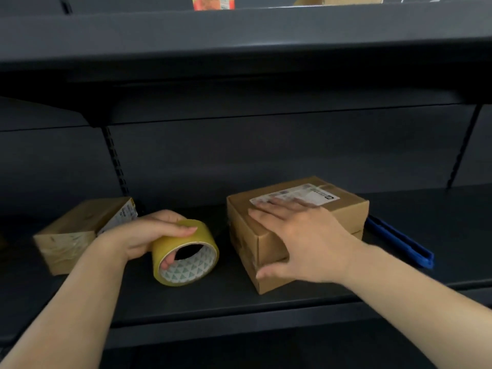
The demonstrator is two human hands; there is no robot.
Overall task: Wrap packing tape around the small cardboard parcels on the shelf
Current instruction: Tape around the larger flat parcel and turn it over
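Observation:
A roll of yellowish packing tape (186, 251) stands on its edge on the dark shelf (213, 296). My left hand (143, 235) grips it, thumb over the top and a finger inside the core. To the right sits a stack of two small cardboard parcels (346, 209), the upper one bearing a white label (306, 194). My right hand (306, 238) lies flat on the top parcel with fingers spread and the thumb down its front side. Another small cardboard parcel (77, 230) lies at the left, partly behind my left wrist.
A blue plastic piece (399, 243) lies on the shelf right of the stacked parcels. An upper shelf (239, 43) overhangs close above, with colourful packaging on it. Slotted uprights run along the dark back wall.

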